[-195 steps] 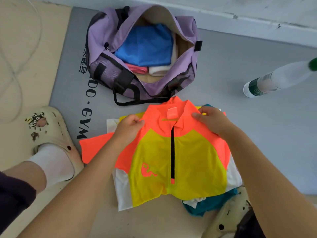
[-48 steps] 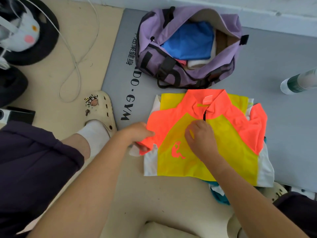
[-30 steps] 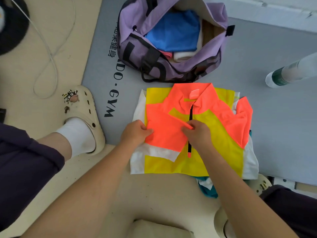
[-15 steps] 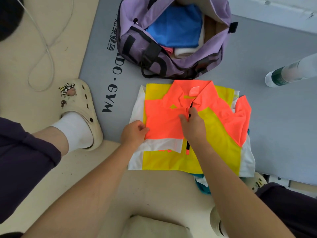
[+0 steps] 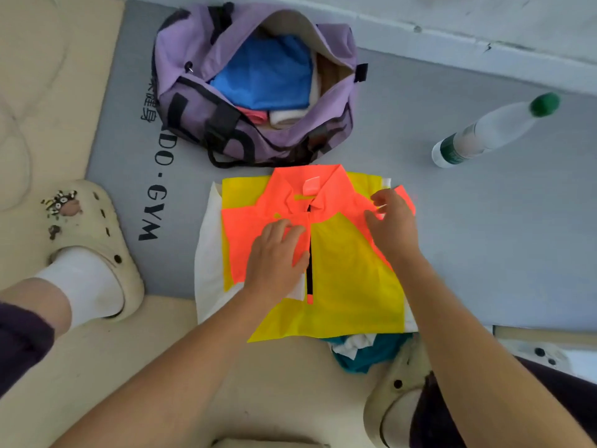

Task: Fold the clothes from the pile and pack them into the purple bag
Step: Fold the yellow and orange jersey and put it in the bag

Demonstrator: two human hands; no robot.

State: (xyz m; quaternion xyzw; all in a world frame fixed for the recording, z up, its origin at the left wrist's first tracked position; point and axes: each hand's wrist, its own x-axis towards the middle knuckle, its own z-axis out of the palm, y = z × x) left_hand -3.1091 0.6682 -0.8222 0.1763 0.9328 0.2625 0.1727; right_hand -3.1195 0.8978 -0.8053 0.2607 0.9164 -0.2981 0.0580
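The grey gym mat (image 5: pixel 484 237) and the pale floor beside it carried everything, and the purple bag (image 5: pixel 200 111) sat open at the far edge of the mat, already holding a folded blue garment (image 5: pixel 268 76) with a pink piece and a white piece tucked beside it. Just in front of the bag the orange and yellow jacket (image 5: pixel 352 270) lay face up on top of the remaining pile (image 5: pixel 365 354), of which only white edges and a teal garment showed underneath. Compared with half a second before, the left side of the jacket was folded in over the front and the two hands had traded places: the left hand (image 5: pixel 274 257) now lay flat, fingers extended, on the folded orange sleeve panel beside the zip, pressing it down, where the right hand had been holding that spot. The right hand (image 5: pixel 392 221) had moved out to the right shoulder, fingers curled over the loose orange sleeve there; whether it already pinched the cloth I could not tell. That suggested one side of the fold was done and the second sleeve was next, with the lengthwise fold and the packing not yet begun. A plastic bottle (image 5: pixel 491 130) with a green cap lay on the mat well to the right, apart from the work.
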